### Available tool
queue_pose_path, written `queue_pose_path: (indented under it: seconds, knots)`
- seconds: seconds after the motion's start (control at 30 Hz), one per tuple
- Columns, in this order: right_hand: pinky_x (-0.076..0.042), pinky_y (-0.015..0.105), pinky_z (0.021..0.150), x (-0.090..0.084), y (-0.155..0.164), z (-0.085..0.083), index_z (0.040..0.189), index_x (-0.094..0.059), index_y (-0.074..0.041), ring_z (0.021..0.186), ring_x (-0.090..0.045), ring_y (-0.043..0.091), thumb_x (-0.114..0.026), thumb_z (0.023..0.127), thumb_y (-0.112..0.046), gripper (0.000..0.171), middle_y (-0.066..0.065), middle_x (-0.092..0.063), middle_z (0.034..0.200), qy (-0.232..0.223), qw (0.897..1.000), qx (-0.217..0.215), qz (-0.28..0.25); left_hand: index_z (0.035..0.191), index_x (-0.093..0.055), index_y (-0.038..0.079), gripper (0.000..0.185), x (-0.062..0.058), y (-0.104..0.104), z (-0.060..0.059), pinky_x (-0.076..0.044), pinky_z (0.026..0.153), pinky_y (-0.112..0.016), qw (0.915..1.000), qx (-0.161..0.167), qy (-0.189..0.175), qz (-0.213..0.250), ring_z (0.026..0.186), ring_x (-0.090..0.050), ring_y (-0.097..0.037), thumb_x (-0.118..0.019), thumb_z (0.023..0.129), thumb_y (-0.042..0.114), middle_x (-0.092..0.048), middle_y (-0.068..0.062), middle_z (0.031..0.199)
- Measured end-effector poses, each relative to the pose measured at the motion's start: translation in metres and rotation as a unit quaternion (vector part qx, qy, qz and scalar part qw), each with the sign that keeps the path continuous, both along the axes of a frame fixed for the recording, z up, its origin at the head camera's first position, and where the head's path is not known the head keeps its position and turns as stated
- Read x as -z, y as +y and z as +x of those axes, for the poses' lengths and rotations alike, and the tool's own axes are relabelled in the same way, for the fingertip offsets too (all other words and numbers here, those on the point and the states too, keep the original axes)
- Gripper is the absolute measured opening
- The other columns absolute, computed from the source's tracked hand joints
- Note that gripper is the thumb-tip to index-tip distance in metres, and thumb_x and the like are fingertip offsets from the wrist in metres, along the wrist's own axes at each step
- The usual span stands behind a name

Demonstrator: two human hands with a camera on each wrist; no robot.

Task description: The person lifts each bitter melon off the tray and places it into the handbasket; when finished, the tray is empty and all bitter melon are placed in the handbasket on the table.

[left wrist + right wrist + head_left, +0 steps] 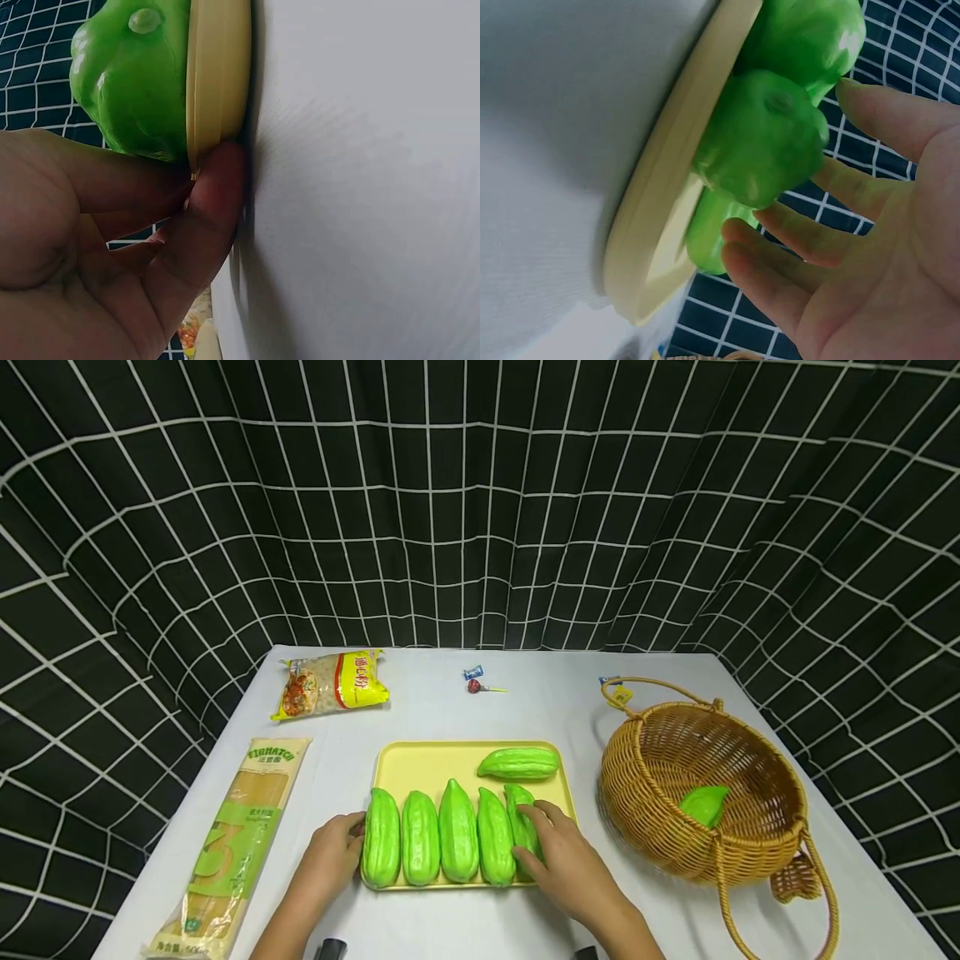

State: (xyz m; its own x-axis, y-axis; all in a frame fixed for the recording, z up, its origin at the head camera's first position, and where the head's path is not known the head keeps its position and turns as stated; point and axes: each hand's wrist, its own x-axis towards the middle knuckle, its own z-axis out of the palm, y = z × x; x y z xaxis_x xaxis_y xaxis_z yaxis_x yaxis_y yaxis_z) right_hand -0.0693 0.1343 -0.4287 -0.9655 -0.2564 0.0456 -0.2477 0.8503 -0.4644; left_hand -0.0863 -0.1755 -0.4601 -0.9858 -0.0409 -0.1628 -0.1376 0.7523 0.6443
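The right hand partly covers one green gourd; the basket partly hides another gourd; the blue wrapper's print is unreadable.

Seven green vegetables, one yellow tray, one wicker basket, two pasta bags, one lollipop and three small wrapped candies are sharing one white table.

The gourds look like glossy plastic, ribbed and slick. The tray seems smooth plastic too, with a duller sheen. I see rough woven wicker on the basket, matt cloth over the desk, creased fabric for the curtain, crinkly plastic film on the pasta bag.
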Motion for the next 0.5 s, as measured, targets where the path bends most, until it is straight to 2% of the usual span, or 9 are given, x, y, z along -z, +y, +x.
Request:
queue_pose_path:
  seconds: [0.2, 0.4, 0.5]
  knots:
    - [-0.051, 0.056, 0.092, 0.0046, 0.0010, -0.0016, 0.139, -0.050, -0.010, 0.126, -0.050, 0.039, -0.068, 0.091, -0.024, 0.053, 0.017, -0.045, 0.143, -0.014, 1.000, 0.005, 0.002, 0.127, -0.054, -0.013, 0.038, 0.0009, 0.0000, 0.0001, -0.051, 0.090, -0.052, 1.0000, -0.003, 0.001, 0.001, 0.109, -0.060, -0.040, -0.055, 0.091, -0.003, -0.062, -0.026, 0.117]
    - [-0.055, 0.051, 0.085, 0.0068, 0.0015, -0.0031, 0.140, -0.048, -0.011, 0.120, -0.055, 0.037, -0.067, 0.091, -0.020, 0.053, 0.017, -0.042, 0.145, -0.023, 1.000, 0.002, -0.008, 0.128, -0.054, -0.013, 0.038, 0.0015, 0.0002, 0.0001, -0.052, 0.090, -0.051, 1.0000, -0.005, -0.001, 0.000, 0.108, -0.060, -0.038, -0.055, 0.091, -0.003, -0.062, -0.026, 0.118]
    - [-0.055, 0.050, 0.085, 0.0076, 0.0014, -0.0033, 0.139, -0.049, -0.011, 0.120, -0.056, 0.037, -0.067, 0.090, -0.018, 0.053, 0.017, -0.040, 0.145, -0.025, 1.000, 0.001, -0.014, 0.128, -0.053, -0.013, 0.038, 0.0019, 0.0006, 0.0003, -0.052, 0.090, -0.052, 1.0000, -0.005, 0.000, 0.001, 0.109, -0.060, -0.039, -0.055, 0.091, -0.003, -0.062, -0.026, 0.118]
